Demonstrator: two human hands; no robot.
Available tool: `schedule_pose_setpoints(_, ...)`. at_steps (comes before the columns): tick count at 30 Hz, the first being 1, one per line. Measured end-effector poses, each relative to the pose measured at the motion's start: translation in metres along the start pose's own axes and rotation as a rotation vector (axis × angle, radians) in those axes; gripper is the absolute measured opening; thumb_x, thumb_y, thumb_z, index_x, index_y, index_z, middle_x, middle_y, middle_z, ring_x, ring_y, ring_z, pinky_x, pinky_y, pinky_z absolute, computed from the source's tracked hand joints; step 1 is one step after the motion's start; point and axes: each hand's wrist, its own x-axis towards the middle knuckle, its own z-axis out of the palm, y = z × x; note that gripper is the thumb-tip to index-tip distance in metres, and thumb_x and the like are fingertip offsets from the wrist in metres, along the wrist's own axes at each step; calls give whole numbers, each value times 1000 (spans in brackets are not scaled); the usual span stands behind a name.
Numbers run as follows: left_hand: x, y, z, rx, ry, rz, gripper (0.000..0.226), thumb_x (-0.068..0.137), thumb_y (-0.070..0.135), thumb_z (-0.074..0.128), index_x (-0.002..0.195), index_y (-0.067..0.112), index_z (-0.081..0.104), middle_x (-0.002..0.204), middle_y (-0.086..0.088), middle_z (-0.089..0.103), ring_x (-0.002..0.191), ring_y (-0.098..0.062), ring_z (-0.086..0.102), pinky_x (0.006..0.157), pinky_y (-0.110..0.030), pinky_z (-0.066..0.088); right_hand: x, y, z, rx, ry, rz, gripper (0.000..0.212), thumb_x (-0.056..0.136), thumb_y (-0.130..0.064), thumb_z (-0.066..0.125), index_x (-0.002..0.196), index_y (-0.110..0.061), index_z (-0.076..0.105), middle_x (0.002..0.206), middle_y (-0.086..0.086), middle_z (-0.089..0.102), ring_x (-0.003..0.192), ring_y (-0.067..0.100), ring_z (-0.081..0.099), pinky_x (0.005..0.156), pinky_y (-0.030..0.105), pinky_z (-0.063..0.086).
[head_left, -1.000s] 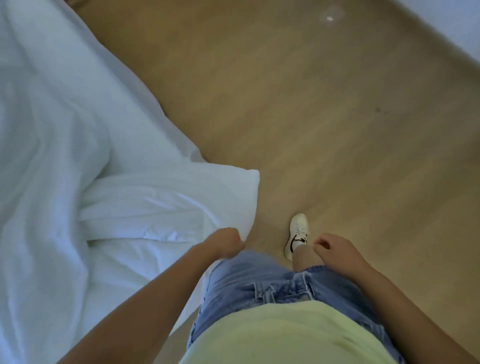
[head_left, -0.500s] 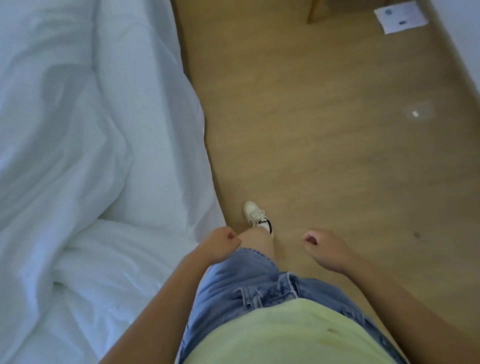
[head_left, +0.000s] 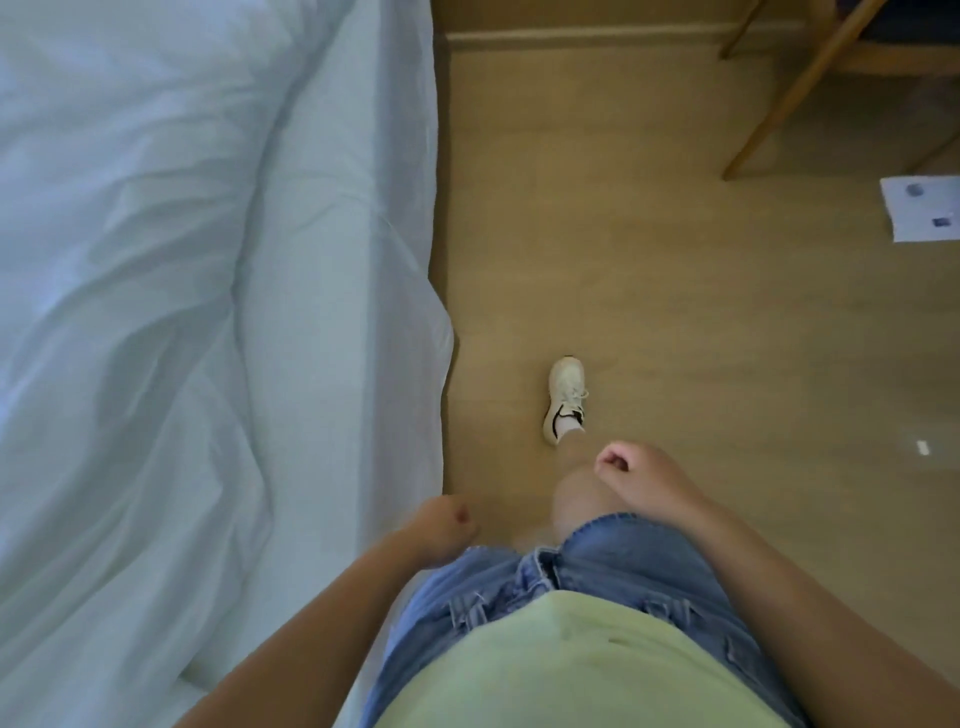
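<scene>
Head view: the white bedsheet (head_left: 208, 312) lies rumpled on the left. Its hanging edge runs lengthwise straight ahead, just beside the left hand (head_left: 447, 530). That hand and the right hand (head_left: 639, 478) are loosely curled, holding nothing, above the floor (head_left: 675, 260).

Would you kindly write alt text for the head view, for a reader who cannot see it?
A person stands beside a rumpled white sheet, left hand and right hand loosely curled, empty. One white sneaker is forward on the wooden floor.
</scene>
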Motion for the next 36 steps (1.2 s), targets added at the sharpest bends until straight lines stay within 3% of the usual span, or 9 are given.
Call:
schedule_pose_setpoints(5, 59, 41, -120, -138, 48, -132, 16, 89, 15, 47, 93, 6, 59, 97, -13, 62, 87, -24, 56, 79, -30, 46, 114, -65, -121, -83, -76, -55, 17, 94, -19, 49, 87, -12, 63, 78, -1, 61, 69, 14, 51, 59, 26, 36)
schedule_pose_setpoints(10, 112, 99, -262, -258, 202, -92, 12, 88, 20, 49, 86, 12, 57, 86, -9, 59, 77, -21, 51, 71, -30, 40, 215, -155, -217, -272, -197, -93, 20, 95, -21, 47, 91, -10, 63, 72, -1, 56, 53, 9, 43, 47, 22, 29)
schedule_pose_setpoints(13, 144, 115, -335, -286, 239, -79, 18, 91, 26, 47, 98, 12, 57, 96, -8, 61, 82, -20, 50, 72, -29, 39, 278, -213, -253, -326, -241, -108, 21, 96, -22, 46, 92, -7, 62, 69, 0, 53, 52, 10, 41, 46, 23, 30)
schedule_pose_setpoints(19, 216, 96, -488, -448, 301, -141, 22, 91, 25, 48, 102, 12, 61, 108, -10, 64, 96, -24, 57, 78, -28, 41, 407, -355, -299, -414, -278, -154, 20, 96, -22, 45, 91, -11, 61, 69, -1, 53, 53, 10, 41, 49, 25, 30)
schedule_pose_setpoints(23, 246, 70, -617, -443, 313, -182, 26, 92, 32, 48, 107, 14, 59, 109, -7, 62, 89, -20, 54, 73, -27, 39, 472, -466, -328, -415, -307, -211, 18, 93, -23, 48, 89, -12, 61, 72, -2, 55, 59, 10, 44, 55, 26, 33)
schedule_pose_setpoints(27, 276, 60, -733, -404, 403, -203, 28, 92, 30, 48, 112, 12, 57, 113, -9, 61, 95, -24, 55, 75, -28, 41, 540, -564, -361, -407, -290, -292, 20, 91, -22, 49, 90, -6, 62, 80, 4, 59, 67, 14, 48, 59, 28, 35)
schedule_pose_setpoints(30, 313, 68, -802, -552, 548, -270, 35, 92, 33, 47, 123, 16, 49, 116, -5, 60, 91, -19, 52, 71, -28, 38, 610, -622, -385, -460, -267, -348, 21, 92, -21, 49, 89, -4, 60, 88, 9, 61, 73, 17, 52, 60, 27, 36)
schedule_pose_setpoints(33, 363, 82, -867, -773, 715, -349, 41, 92, 36, 47, 127, 15, 46, 121, -4, 59, 100, -21, 56, 75, -28, 39, 697, -676, -400, -533, -213, -430, 19, 92, -19, 48, 87, -4, 58, 96, 10, 55, 82, 22, 53, 66, 30, 36)
schedule_pose_setpoints(36, 422, 86, -932, -986, 768, -485, 58, 89, 50, 49, 129, 9, 42, 124, -7, 56, 106, -25, 57, 77, -29, 40, 791, -733, -403, -515, -152, -495, 18, 93, -19, 48, 104, -8, 58, 111, 6, 49, 102, 22, 51, 78, 28, 37)
